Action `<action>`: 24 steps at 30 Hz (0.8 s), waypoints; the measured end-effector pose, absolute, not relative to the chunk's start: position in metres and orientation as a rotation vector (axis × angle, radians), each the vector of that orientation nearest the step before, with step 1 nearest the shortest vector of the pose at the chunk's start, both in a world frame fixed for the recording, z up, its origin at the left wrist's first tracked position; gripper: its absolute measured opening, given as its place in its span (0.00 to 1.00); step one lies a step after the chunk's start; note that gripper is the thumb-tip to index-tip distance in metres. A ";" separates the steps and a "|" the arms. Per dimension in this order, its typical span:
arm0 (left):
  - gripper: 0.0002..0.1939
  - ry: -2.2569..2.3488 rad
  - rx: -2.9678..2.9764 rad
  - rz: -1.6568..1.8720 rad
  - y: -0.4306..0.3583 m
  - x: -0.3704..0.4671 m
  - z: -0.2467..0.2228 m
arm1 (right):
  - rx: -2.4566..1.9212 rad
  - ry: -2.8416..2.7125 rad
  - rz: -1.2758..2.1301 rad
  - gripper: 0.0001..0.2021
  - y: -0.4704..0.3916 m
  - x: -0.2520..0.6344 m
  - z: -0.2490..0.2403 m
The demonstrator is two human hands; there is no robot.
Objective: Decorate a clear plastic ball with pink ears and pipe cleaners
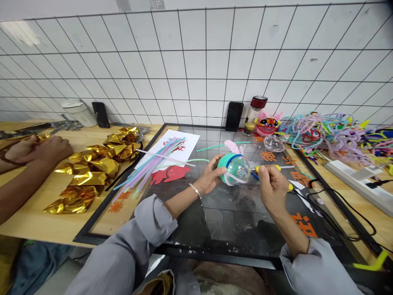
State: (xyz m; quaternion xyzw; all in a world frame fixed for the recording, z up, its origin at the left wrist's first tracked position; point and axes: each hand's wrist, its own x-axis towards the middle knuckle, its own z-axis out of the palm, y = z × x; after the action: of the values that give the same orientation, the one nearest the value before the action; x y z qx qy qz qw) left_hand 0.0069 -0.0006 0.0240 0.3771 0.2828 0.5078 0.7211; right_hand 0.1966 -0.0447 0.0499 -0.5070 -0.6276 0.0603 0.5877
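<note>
A dark, glossy board [221, 229] in a black frame lies on a wooden table [24, 223], against a tiled wall [190, 61]. Nearest are 2 grey sleeves [123, 246], leading to the person's hands. The left hand [211, 174] curls around the green-coiled end of a clear ball [238, 171], which it holds above the board. The right hand [272, 184] grips a yellow tool [276, 167], seemingly a glue gun, its tip aimed at the ball's near-right side; whether they touch, I cannot tell.

The step in hand looks like spot gluing on the ball. The next move probably calls for a still left hand and a small, exact dab from the right, fingers clear of a tip that may be hot.

To the left of the left hand lie a red cutout [173, 174] and a bundle of pastel pipe cleaners [153, 166], partly over white paper [190, 141]; farther left are gold foil [95, 166] and a co-worker's 2 hands [52, 149]. To the right of the right hand sits a power strip [359, 184]. Beyond that hand are a clear dome [274, 143], a pink animal face [267, 124], a tangled heap of pipe cleaners [331, 135] and a bottle [254, 115].
</note>
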 end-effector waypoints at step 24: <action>0.34 0.606 0.813 1.206 -0.003 0.015 0.024 | -1.012 -2.026 -0.371 0.32 -0.047 0.165 0.042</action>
State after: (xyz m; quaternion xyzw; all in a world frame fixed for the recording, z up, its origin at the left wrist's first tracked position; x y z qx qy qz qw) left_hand 0.0154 -0.0030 0.0242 0.3659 0.2727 0.5424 0.7054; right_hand 0.1651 -0.0473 0.0421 -0.4020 -0.8050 -0.1474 0.4108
